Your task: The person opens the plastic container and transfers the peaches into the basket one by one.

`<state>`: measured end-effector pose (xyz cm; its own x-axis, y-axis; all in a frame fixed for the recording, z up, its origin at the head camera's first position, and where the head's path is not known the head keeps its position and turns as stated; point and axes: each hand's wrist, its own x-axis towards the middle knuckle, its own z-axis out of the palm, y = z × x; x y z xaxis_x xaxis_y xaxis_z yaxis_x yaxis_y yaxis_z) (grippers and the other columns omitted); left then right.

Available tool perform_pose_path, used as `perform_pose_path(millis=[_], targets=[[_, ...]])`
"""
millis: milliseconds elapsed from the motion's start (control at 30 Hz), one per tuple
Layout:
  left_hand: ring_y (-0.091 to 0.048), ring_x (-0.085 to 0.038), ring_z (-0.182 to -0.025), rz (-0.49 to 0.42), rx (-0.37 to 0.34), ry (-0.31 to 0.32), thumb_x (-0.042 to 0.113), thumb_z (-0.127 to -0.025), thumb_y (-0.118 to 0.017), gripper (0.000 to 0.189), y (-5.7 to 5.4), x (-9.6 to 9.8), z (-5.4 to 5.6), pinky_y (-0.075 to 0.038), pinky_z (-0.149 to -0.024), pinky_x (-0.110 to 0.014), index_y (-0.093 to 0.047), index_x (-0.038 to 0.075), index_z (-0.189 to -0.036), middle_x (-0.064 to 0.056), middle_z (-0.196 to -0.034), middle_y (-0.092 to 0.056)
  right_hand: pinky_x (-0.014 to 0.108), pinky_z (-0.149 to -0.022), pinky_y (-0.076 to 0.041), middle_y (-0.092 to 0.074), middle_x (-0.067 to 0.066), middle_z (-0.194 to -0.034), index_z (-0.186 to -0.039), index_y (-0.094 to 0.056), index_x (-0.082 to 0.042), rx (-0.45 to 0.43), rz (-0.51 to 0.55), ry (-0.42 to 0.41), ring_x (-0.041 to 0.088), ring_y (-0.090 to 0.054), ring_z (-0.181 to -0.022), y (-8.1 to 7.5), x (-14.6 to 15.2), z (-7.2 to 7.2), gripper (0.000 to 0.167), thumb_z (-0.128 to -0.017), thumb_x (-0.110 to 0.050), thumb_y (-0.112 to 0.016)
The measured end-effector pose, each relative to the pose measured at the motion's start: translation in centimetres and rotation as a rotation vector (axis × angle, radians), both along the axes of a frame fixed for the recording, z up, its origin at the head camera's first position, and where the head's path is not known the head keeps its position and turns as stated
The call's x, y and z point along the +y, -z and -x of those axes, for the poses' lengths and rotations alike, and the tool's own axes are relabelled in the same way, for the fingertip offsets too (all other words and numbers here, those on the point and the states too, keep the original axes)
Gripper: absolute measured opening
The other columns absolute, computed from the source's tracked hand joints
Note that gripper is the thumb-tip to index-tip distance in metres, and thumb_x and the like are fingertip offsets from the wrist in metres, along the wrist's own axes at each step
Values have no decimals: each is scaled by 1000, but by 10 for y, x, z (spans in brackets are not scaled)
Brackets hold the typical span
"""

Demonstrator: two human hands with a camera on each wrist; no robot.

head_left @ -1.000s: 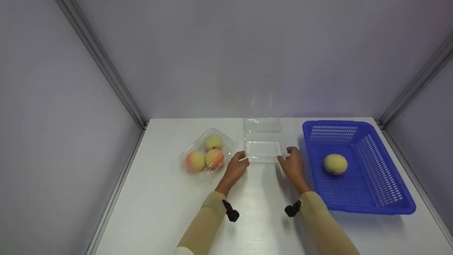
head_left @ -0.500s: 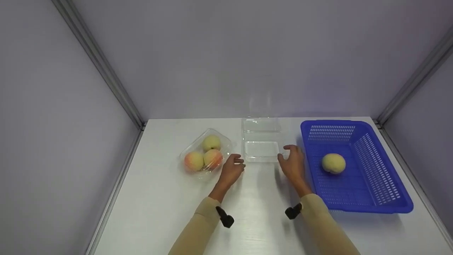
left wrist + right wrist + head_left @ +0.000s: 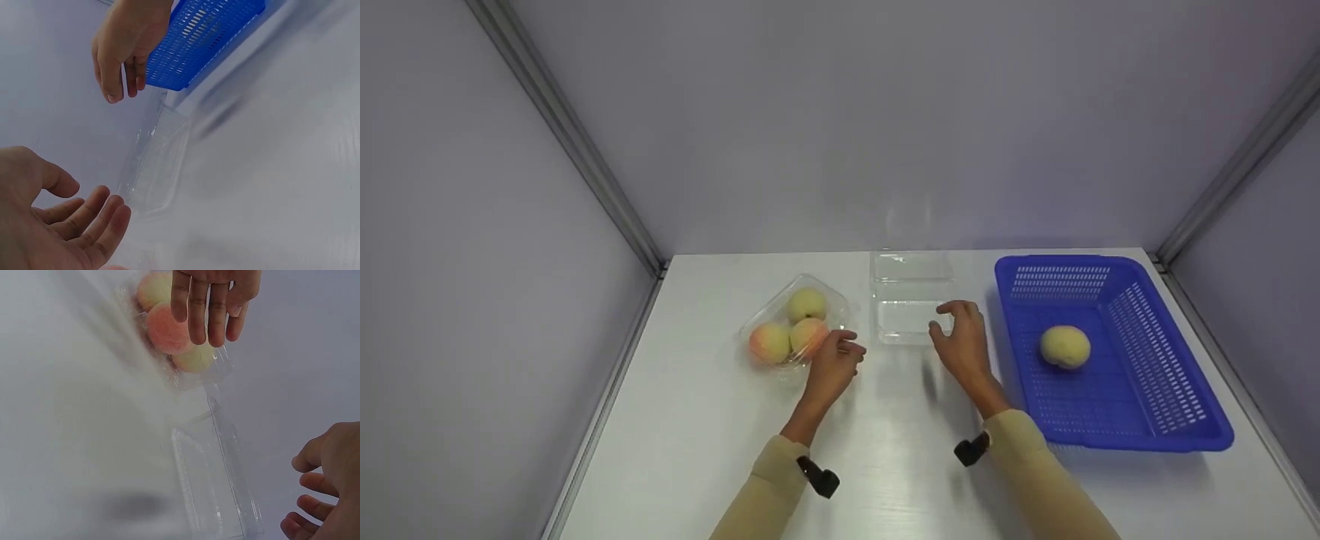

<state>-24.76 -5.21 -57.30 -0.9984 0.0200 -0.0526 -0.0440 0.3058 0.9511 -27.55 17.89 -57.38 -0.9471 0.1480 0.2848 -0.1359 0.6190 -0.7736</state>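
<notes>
A clear plastic clamshell box (image 3: 911, 334) stands with its lid raised at the back middle of the table, nothing inside it. To its left, a second clear box (image 3: 766, 313) carries three yellow and pink peaches (image 3: 770, 343). My left hand (image 3: 832, 371), fingers loosely bent and holding nothing, is over the near right corner of the filled box; contact cannot be told. Beside the right side of the box with the raised lid hovers my right hand (image 3: 962, 345), thumb and fingers apart, nothing between them. The right wrist view shows both boxes and several bare fingers (image 3: 197, 312) of the left hand.
On the right of the white table (image 3: 675, 450) sits a blue plastic basket (image 3: 1110, 405) with one pale yellow peach (image 3: 1065, 346) in it. Grey walls (image 3: 840, 135) enclose the back and both sides.
My left hand has let go of the box with the raised lid and moved left toward the filled box. The right hand has also released it, then shifted slightly left.
</notes>
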Motion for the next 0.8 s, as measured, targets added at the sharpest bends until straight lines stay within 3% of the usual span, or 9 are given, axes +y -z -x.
perform_pose_path(millis=[200, 500, 800], targets=[[-73, -25, -93, 2, 42, -30, 11, -103, -60, 29, -5, -19, -5, -60, -75, -29, -61, -1, -129, -15, -104, -74, 57, -105, -49, -61, 24, -131, -120, -67, 3, 10, -33, -54, 43, -58, -124, -5, -14, 0, 27, -96, -8, -74], [-75, -23, -89, -28, 25, -97, 11, -105, -57, 30, -10, -51, -11, -60, -72, -29, -60, -2, -132, -15, -104, -76, 54, -105, -52, -61, 20, -131, -123, -66, 0, -27, -71, -120, 38, -61, -122, -4, -43, 3, 28, -98, -11, -73], [-75, -21, -87, -28, 6, -135, 12, -106, -57, 32, -13, -69, -16, -60, -71, -29, -59, -2, -135, -19, -107, -76, 51, -103, -54, -62, 18, -129, -125, -64, -1, -71, -95, -182, 37, -61, -122, 2, -68, 9, 29, -100, -14, -73]])
